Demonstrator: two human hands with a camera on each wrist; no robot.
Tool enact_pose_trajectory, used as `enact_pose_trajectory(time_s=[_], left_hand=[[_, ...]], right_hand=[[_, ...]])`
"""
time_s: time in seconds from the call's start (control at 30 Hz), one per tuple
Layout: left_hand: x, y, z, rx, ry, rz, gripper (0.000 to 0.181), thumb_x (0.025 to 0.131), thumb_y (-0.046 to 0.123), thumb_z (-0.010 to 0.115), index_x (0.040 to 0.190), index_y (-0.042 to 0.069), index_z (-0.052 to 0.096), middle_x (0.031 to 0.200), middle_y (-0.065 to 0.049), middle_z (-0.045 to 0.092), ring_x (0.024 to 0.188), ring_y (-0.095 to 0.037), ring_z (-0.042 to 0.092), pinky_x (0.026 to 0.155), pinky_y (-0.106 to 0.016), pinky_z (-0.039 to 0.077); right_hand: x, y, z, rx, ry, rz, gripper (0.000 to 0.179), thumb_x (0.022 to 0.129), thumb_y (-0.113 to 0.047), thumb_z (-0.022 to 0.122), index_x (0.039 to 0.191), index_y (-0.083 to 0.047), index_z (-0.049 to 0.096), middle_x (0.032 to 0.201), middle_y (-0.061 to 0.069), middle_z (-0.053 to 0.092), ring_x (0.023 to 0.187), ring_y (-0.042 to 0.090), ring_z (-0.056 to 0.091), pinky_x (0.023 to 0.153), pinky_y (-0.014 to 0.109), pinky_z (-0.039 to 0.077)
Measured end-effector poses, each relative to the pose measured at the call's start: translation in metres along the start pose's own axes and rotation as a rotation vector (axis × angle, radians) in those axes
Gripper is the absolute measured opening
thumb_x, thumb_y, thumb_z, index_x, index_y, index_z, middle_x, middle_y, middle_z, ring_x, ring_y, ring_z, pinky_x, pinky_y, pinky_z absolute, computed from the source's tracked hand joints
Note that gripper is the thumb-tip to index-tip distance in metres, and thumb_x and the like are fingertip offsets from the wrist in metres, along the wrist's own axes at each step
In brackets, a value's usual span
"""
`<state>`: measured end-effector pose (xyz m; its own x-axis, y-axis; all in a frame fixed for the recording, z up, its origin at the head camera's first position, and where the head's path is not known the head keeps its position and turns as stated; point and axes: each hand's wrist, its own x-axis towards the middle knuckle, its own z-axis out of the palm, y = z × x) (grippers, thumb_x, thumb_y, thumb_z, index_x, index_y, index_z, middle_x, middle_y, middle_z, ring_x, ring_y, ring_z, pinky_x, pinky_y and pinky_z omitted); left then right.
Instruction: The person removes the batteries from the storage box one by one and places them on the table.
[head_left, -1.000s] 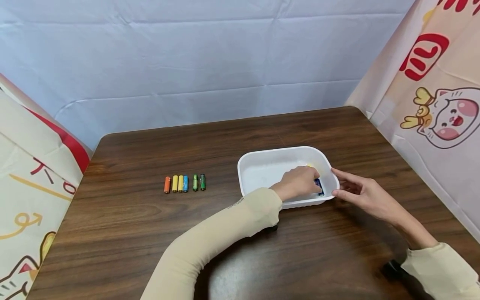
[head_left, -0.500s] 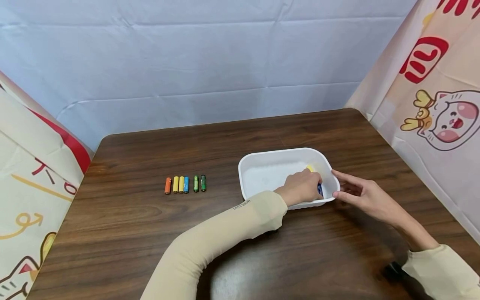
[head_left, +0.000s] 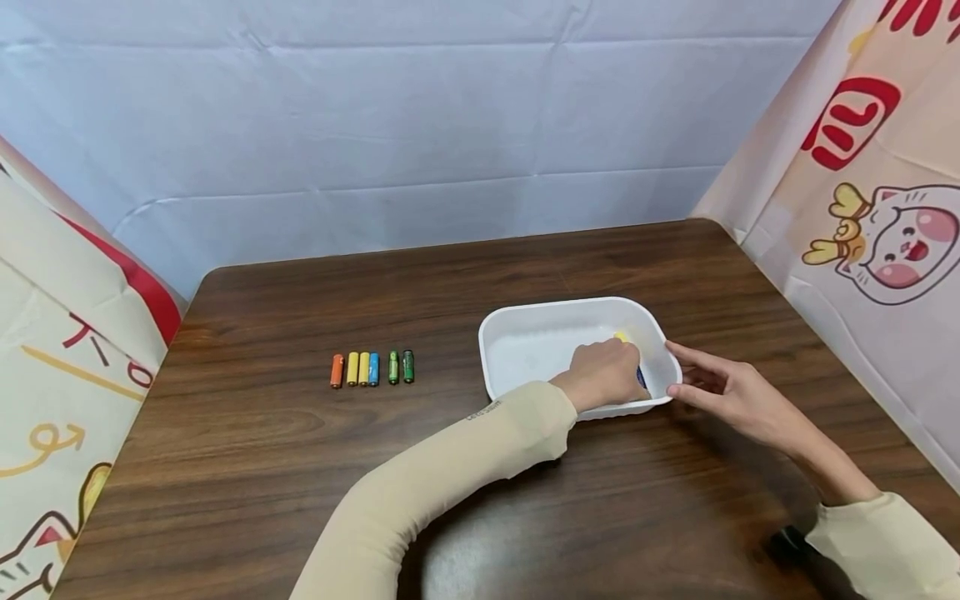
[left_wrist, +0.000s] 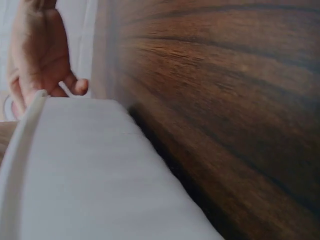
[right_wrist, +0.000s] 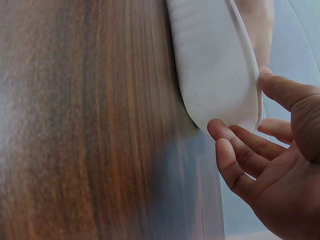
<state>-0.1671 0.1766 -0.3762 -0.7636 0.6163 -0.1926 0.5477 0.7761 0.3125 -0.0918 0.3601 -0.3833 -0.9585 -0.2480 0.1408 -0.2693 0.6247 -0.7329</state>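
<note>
A white plastic tray (head_left: pixel 525 312) rests on the wooden table. Inside its right end, my left hand (head_left: pixel 603 371) bends over a dark blue battery (head_left: pixel 641 377), thumb and fingers around it; the hand covers most of the battery. A yellow piece (head_left: pixel 621 336) shows just beyond the knuckles. My right hand (head_left: pixel 738 392) holds the tray's right end, thumb at the near corner and fingers farther back along the rim. In the right wrist view, the thumb of the right hand (right_wrist: pixel 280 165) meets the rim, and its other fingers curve by the outer wall.
Left of the tray several batteries stand in a row on the table: an orange one (head_left: pixel 337 371), yellow ones (head_left: pixel 352 368), a blue one (head_left: pixel 373 369) and green ones (head_left: pixel 408 366). A white cloth (head_left: pixel 420 125) hangs behind the table, and printed cloths (head_left: pixel 900 233) hang at the sides.
My left hand has shifted slightly right and toward me inside the tray, covering more of the dark blue battery. The right hand keeps its place at the tray's end.
</note>
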Motion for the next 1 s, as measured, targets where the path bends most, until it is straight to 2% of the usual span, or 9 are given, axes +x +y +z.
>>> enact_pose_trajectory(time_s=[0.13, 0.3, 0.43, 0.53, 0.6, 0.67, 0.8, 1.0], left_hand=[[-0.007, -0.003, -0.005, -0.028, 0.042, -0.037, 0.037, 0.074, 0.045, 0.07, 0.057, 0.019, 0.051, 0.061, 0.007, 0.049, 0.054, -0.009, 0.046, 0.049, -0.028, 0.038], [-0.021, -0.009, -0.019, -0.076, 0.05, -0.058, 0.038, 0.073, 0.045, 0.069, 0.057, 0.019, 0.048, 0.059, 0.007, 0.046, 0.052, -0.009, 0.043, 0.05, -0.026, 0.036], [-0.035, -0.017, -0.036, -0.125, 0.064, -0.031, 0.028, 0.073, 0.046, 0.069, 0.068, 0.022, 0.056, 0.067, 0.009, 0.052, 0.058, -0.008, 0.048, 0.052, -0.026, 0.037], [-0.048, -0.025, -0.049, -0.148, 0.095, -0.011, 0.028, 0.072, 0.046, 0.07, 0.089, 0.024, 0.064, 0.076, 0.013, 0.055, 0.064, -0.005, 0.05, 0.054, -0.025, 0.039], [-0.058, -0.032, -0.058, -0.161, 0.126, 0.004, 0.036, 0.071, 0.044, 0.07, 0.1, 0.024, 0.065, 0.079, 0.015, 0.055, 0.066, -0.004, 0.051, 0.054, -0.025, 0.04], [-0.069, -0.04, -0.067, -0.172, 0.16, 0.015, 0.038, 0.069, 0.041, 0.068, 0.104, 0.026, 0.064, 0.081, 0.016, 0.054, 0.067, -0.003, 0.05, 0.053, -0.025, 0.04], [-0.093, -0.061, -0.084, -0.212, 0.236, 0.04, 0.033, 0.067, 0.036, 0.066, 0.098, 0.024, 0.063, 0.082, 0.014, 0.056, 0.067, -0.003, 0.049, 0.053, -0.024, 0.041], [-0.127, -0.094, -0.104, -0.322, 0.289, 0.001, 0.041, 0.069, 0.036, 0.067, 0.108, 0.022, 0.063, 0.089, 0.012, 0.058, 0.073, -0.001, 0.053, 0.06, -0.026, 0.043]], right_hand=[[0.001, -0.001, -0.001, 0.003, -0.002, -0.007, 0.055, 0.086, -0.008, 0.067, 0.137, -0.007, 0.046, 0.107, 0.012, 0.063, 0.086, 0.008, 0.061, 0.063, 0.022, 0.05], [0.001, 0.0, -0.001, 0.002, -0.005, -0.005, 0.055, 0.086, -0.007, 0.067, 0.137, -0.006, 0.047, 0.11, 0.013, 0.063, 0.087, 0.007, 0.061, 0.063, 0.022, 0.05], [0.001, 0.0, -0.002, -0.017, -0.021, -0.004, 0.055, 0.087, -0.009, 0.066, 0.138, -0.006, 0.045, 0.11, 0.014, 0.062, 0.088, 0.006, 0.06, 0.063, 0.022, 0.05], [0.001, 0.001, -0.001, -0.023, -0.029, -0.001, 0.055, 0.087, -0.01, 0.066, 0.138, -0.004, 0.044, 0.11, 0.015, 0.062, 0.088, 0.006, 0.06, 0.063, 0.022, 0.05], [0.001, 0.001, -0.001, -0.035, -0.029, 0.003, 0.055, 0.087, -0.011, 0.066, 0.138, -0.004, 0.044, 0.111, 0.015, 0.062, 0.087, 0.005, 0.06, 0.063, 0.022, 0.05], [0.001, 0.002, -0.001, -0.043, -0.028, 0.008, 0.056, 0.087, -0.012, 0.066, 0.138, -0.004, 0.044, 0.112, 0.015, 0.061, 0.088, 0.005, 0.06, 0.063, 0.021, 0.05], [0.001, 0.002, 0.0, -0.044, -0.026, 0.014, 0.057, 0.087, -0.014, 0.067, 0.138, -0.004, 0.044, 0.112, 0.015, 0.061, 0.088, 0.005, 0.06, 0.063, 0.021, 0.05], [0.001, 0.001, -0.001, -0.038, -0.024, 0.019, 0.057, 0.086, -0.014, 0.067, 0.138, -0.004, 0.044, 0.108, 0.014, 0.063, 0.087, 0.005, 0.06, 0.063, 0.021, 0.05]])
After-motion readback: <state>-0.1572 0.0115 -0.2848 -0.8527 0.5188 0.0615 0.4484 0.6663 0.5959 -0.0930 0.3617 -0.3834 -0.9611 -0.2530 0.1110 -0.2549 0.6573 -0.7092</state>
